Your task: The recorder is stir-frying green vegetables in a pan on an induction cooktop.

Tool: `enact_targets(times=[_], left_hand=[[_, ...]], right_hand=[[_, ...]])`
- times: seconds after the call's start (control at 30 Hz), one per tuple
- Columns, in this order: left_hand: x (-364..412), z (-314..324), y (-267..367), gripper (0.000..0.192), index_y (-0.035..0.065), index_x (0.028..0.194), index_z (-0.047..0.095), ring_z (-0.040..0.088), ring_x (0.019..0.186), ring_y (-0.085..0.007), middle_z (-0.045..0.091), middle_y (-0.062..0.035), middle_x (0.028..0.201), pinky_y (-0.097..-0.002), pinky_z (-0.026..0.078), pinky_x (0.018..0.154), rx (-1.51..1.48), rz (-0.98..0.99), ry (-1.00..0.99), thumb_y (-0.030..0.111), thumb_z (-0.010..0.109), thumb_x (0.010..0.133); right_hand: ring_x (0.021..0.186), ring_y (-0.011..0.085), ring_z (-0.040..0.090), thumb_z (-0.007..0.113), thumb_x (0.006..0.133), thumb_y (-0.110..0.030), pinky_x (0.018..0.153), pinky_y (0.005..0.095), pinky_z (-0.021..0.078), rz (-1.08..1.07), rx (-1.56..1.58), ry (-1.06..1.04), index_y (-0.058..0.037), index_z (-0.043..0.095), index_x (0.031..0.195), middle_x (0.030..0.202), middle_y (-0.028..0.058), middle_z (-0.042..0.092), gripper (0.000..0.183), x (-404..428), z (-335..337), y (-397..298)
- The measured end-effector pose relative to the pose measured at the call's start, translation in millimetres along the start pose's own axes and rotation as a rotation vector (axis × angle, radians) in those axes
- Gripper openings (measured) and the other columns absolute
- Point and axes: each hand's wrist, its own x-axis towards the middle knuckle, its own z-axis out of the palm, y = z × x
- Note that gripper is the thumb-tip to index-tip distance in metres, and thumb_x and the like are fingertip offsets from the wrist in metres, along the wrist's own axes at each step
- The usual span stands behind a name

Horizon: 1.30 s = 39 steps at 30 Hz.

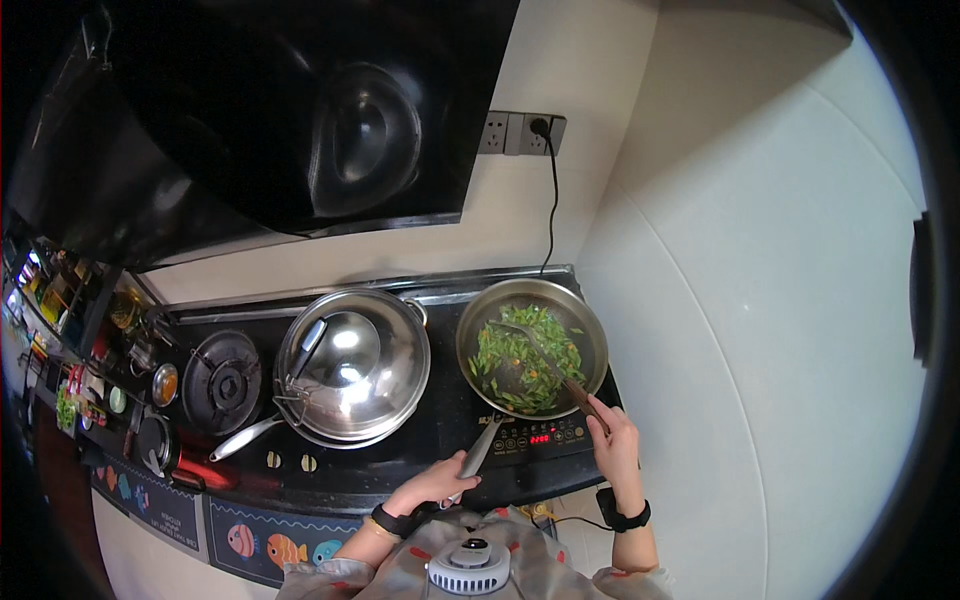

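Note:
My left hand (439, 480) grips the metal handle (480, 448) of a frying pan (470, 375). Chopped green vegetables (525, 341) with a few orange bits are spread over the pan's bottom. In my right hand (616, 442) is the brown wooden handle of a spatula (574, 388), whose blade end lies among the greens. The pan rests on an induction cooker (517, 454) with a lit red display, just in front of my body.
Left of the pan stands a large pan under a shiny domed lid (397, 375), its handle (247, 439) pointing towards me. Farther left are a gas burner (225, 382) and a small black pan (156, 442). A black range hood (247, 112) hangs above; a plugged cord (555, 195) runs down the wall.

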Motion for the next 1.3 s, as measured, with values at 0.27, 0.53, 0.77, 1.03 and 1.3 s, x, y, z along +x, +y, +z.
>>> enact_targets(times=[0.27,0.53,0.77,1.03,1.3], left_hand=[[-0.4,0.4,-4.5,0.042,-0.0003,0.106,0.037,0.055,0.045,-0.0138,0.057,-0.0069,0.059,-0.0265,0.04,0.039,0.012,-0.018,-0.019,0.031,0.061,0.089],[1.5,2.2,-2.1,0.05,-0.0052,0.115,0.035,0.053,0.041,-0.0159,0.058,-0.0094,0.059,-0.0286,0.042,0.039,-0.029,-0.043,-0.004,0.028,0.061,0.088],[2.1,1.1,-0.1,0.051,-0.0047,0.117,0.035,0.052,0.041,-0.0154,0.057,-0.009,0.059,-0.0283,0.04,0.039,-0.038,-0.051,-0.003,0.027,0.062,0.087],[-1.1,0.8,1.6,0.05,-0.0036,0.117,0.037,0.053,0.043,-0.0133,0.057,-0.0071,0.059,-0.0269,0.04,0.038,-0.066,-0.087,-0.011,0.027,0.063,0.087],[0.0,0.5,4.1,0.049,-0.0037,0.116,0.037,0.054,0.043,-0.0149,0.058,-0.0088,0.06,-0.027,0.041,0.038,-0.076,-0.053,-0.023,0.027,0.063,0.087]], right_hand=[[0.066,0.028,0.056,0.066,0.077,-0.001,0.062,0.0349,0.0455,-0.089,0.016,-0.304,-0.0098,0.065,0.113,0.078,0.0136,0.057,0.037,3.2,-55.8,27.5],[0.058,0.0266,0.054,0.066,0.077,-0.003,0.056,0.0346,0.0441,0.062,-0.11,-0.146,-0.0037,0.068,0.103,0.071,0.0146,0.058,0.027,0.4,-139.8,-19.2],[0.057,0.0273,0.057,0.064,0.076,-0.004,0.053,0.035,0.0441,0.007,-0.188,-0.301,-0.0024,0.069,0.097,0.069,0.0158,0.061,0.022,22.3,-134.8,-59.4],[0.06,0.0309,0.06,0.062,0.079,-0.009,0.057,0.0368,0.047,-0.119,-0.158,-0.233,-0.0005,0.068,0.096,0.072,0.0186,0.062,0.019,45.2,-103.0,-56.6],[0.065,0.0334,0.06,0.062,0.081,-0.01,0.06,0.0401,0.0476,-0.319,-0.191,-0.274,-0.0012,0.068,0.096,0.073,0.0184,0.062,0.018,53.6,-67.1,-55.7]])
